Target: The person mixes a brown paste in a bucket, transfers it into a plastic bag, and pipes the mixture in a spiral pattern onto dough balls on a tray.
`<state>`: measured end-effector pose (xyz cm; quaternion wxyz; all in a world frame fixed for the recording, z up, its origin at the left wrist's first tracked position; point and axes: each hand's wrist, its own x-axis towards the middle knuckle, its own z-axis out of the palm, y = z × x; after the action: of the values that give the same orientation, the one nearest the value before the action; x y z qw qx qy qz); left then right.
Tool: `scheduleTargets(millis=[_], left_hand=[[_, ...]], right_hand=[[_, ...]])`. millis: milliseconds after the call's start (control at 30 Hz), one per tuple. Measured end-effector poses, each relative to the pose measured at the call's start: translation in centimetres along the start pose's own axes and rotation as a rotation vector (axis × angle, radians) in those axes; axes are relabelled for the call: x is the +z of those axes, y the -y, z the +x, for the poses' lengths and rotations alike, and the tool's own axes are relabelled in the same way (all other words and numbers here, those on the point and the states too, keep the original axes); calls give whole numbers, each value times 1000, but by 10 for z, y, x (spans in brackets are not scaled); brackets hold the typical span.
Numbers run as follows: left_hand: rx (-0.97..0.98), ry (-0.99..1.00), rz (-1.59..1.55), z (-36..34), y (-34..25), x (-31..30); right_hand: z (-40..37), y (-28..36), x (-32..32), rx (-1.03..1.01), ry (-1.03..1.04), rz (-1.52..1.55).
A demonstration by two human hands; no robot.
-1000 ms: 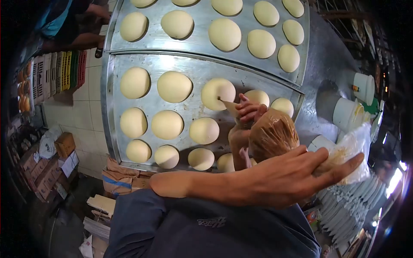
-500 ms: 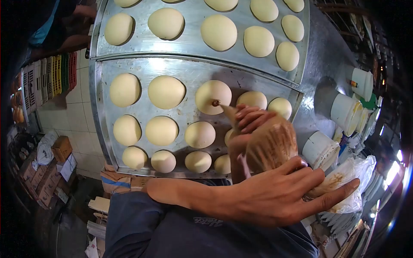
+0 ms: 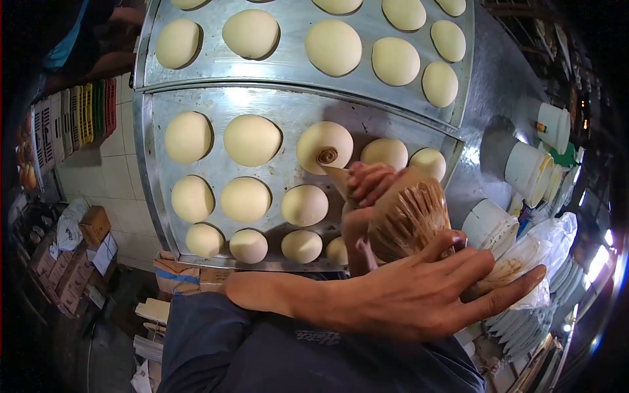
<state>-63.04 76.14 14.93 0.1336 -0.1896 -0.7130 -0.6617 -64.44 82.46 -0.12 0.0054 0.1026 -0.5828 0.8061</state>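
Observation:
A clear plastic piping bag [image 3: 407,213] filled with brown paste slants over the lower tray. My right hand [image 3: 370,187] is wrapped round it near its narrow end. Its tip meets a small brown spiral of paste [image 3: 327,155] on top of a round dough ball [image 3: 319,139]. My left hand [image 3: 419,291] reaches across from the left, closed at the neck of the bag, with one finger stretched out to the right. The bag's loose, smeared plastic end [image 3: 534,259] spreads out beyond that hand. My left hand partly hides the bag's neck and my right forearm.
Several pale dough balls lie in rows on the near metal tray [image 3: 157,196] and far tray [image 3: 141,72]. White buckets [image 3: 522,167] line the right. Stacked crates [image 3: 75,124] stand at the left, with another person's arm [image 3: 111,62] behind.
The brown paste on the dough ball has grown from a small dot into a wider spiral. The bag and both hands have shifted only slightly.

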Motion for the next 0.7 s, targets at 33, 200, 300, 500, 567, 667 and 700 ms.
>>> scheduleTargets(millis=[33,200,300,500,567,667,700], left_hand=[[-1,-9,-15,-2,-1,-2],[-1,0,-20,1,4,5],[-10,3,-4,-1,1,-3],[-10,-7,-23,-1,4,4],[-15,-2,-3,0,5,2],[-29,15,-14,-3,3,-5],[-27,8,-38,-4,4,-4]], right_hand=[[3,1,-3,-25,-18,-4],[15,-17,6,-51,-52,124],[-3,-2,6,67,-143,150],[23,-6,14,143,-363,302],[9,-8,6,121,-50,190],[0,-11,-26,18,106,57],[4,-6,-23,4,16,11]])
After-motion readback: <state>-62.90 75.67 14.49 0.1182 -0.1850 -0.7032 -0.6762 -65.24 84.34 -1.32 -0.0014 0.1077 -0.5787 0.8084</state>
